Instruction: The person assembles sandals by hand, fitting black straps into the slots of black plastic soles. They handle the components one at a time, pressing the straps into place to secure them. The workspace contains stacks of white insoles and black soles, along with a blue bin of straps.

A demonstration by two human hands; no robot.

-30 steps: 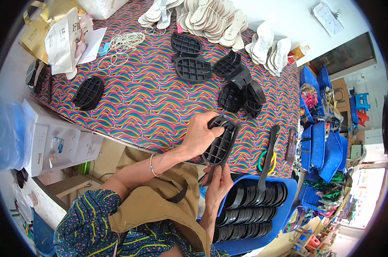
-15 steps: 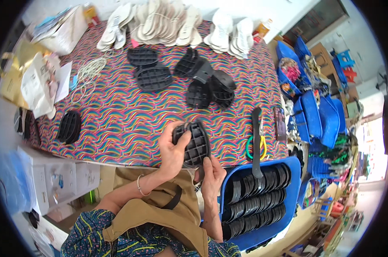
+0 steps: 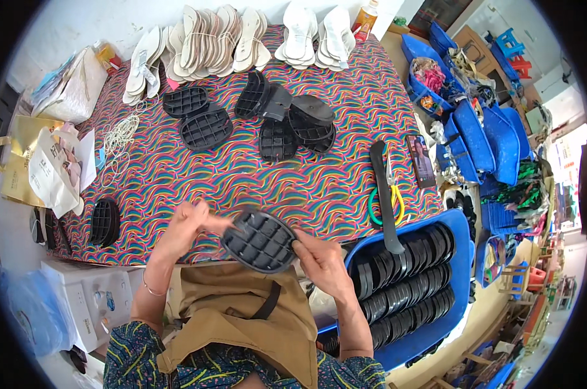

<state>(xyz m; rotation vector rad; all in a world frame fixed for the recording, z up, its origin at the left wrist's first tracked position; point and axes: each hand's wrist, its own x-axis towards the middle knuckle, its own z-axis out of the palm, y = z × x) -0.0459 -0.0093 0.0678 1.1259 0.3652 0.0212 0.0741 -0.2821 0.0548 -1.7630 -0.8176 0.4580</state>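
Note:
My right hand [image 3: 326, 262] pinches the right edge of a black shoe sole piece [image 3: 260, 242], holding it over the table's near edge. A grid of square hollows covers its upward face. My left hand [image 3: 188, 228] is beside its left edge, one finger stretched toward the grid and slightly blurred; whether it touches is unclear. That hand grips nothing. Beyond my hands lie a pair of gridded black soles [image 3: 206, 128] and a cluster of several black sole pieces [image 3: 279, 139], some overlapping. Another small stack of black sole pieces [image 3: 104, 222] stands at the left.
Bundles of pale insoles [image 3: 206, 42] line the back. At the right lie a long black shoehorn-like strip [image 3: 382, 188], scissors [image 3: 396, 201] and a phone [image 3: 420, 161]. A blue tub [image 3: 462, 279] packed with black pieces stands at my right. White cord [image 3: 120, 139] and bags [image 3: 54, 162] sit left.
My left hand has let go of the sole piece and moved left. My right hand keeps hold of the piece, which has turned and shifted left and slightly nearer. The view has shifted a little.

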